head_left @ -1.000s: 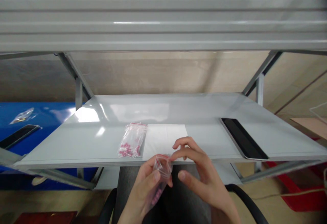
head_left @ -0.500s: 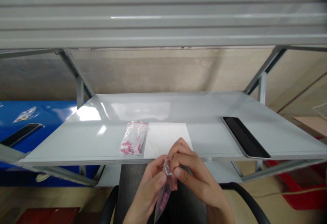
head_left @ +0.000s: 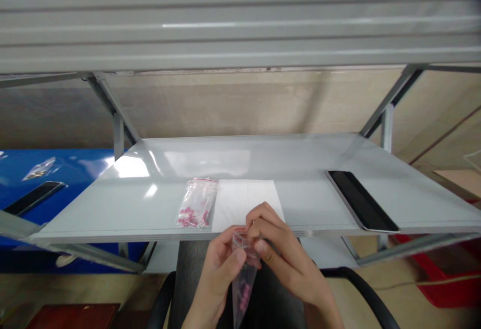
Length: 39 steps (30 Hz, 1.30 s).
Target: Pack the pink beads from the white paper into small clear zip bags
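Between my two hands, just in front of the table's near edge, hangs a clear zip bag (head_left: pixel 242 286) with a red strip along its top and pink beads in its lower part. My left hand (head_left: pixel 221 264) pinches the bag's upper left side with the thumb in front. At the upper right side, the fingers of my right hand (head_left: pixel 276 244) are closed on the bag near its top edge. On the table lie more clear zip bags (head_left: pixel 195 201) holding pink beads. Beside them is a white paper sheet (head_left: pixel 244 196), partly covered by my right hand.
The white table (head_left: pixel 293 158) stands in a grey metal frame under a ribbed panel (head_left: pixel 240 18). A black-screened tablet (head_left: pixel 363 201) lies at the right. On a blue table (head_left: pixel 80 169) to the left are a phone (head_left: pixel 33 196) and a small clear bag (head_left: pixel 39 169).
The bag between my hands has turned so that more of its front faces me, and its top looks wider. My left hand has shifted slightly; my right hand stays nearly in place.
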Available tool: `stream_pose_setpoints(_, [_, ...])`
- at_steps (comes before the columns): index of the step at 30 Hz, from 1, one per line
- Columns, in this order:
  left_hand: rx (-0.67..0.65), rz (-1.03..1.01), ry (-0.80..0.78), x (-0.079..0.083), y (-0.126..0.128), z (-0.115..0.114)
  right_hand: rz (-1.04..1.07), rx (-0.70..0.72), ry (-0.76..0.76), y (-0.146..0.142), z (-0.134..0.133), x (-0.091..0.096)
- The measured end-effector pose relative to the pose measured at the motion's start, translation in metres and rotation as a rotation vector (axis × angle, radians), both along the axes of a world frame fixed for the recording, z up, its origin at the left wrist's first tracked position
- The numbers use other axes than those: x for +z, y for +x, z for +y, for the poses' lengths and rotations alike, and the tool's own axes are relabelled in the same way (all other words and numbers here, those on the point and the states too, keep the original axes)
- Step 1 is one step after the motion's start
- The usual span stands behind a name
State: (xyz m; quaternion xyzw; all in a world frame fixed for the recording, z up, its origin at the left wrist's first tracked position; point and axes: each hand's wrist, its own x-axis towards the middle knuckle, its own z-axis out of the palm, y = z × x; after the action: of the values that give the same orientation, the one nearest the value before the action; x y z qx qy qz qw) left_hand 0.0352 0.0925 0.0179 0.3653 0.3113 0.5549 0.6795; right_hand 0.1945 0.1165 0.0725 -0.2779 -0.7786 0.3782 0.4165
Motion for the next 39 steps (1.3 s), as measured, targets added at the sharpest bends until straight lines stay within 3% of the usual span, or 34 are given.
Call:
stream_pose_setpoints(4, [0.03,0.072,-0.023,0.008,-0.009,-0.001,-0.005,-0.285,0.164,0.003,0.009,-0.011])
stream_pose_setpoints(7, [0.026,0.11,0.019,0.01,-0.016,0.001,-0.223,-0.496,0.261,0.007,0.021,-0.023])
stream_pose_setpoints(12, [0.149,0.295,0.37,0.016,-0.023,0.009,-0.586,-0.605,0.232,0.012,0.035,-0.042])
stream_pose_setpoints(16, [0.215,0.645,0.621,0.032,-0.023,0.024,-0.644,-0.622,0.245,0.017,0.038,-0.054])
stream_pose_setpoints(20, [0.244,0.916,0.772,0.048,-0.014,0.05,-0.523,-0.597,0.263,0.028,0.043,-0.062])
stream_pose_setpoints(23, [0.196,1.158,0.795,0.049,-0.001,0.072,-0.261,-0.641,0.231,0.035,0.052,-0.064])
stream_pose_setpoints(28, [0.165,1.471,0.787,0.043,0.016,0.099,0.239,-0.723,-0.146,0.031,0.071,-0.061])
stream_pose_setpoints(39, [0.091,1.69,0.819,0.045,0.028,0.114,0.408,-0.596,-0.278,0.014,0.095,-0.074])
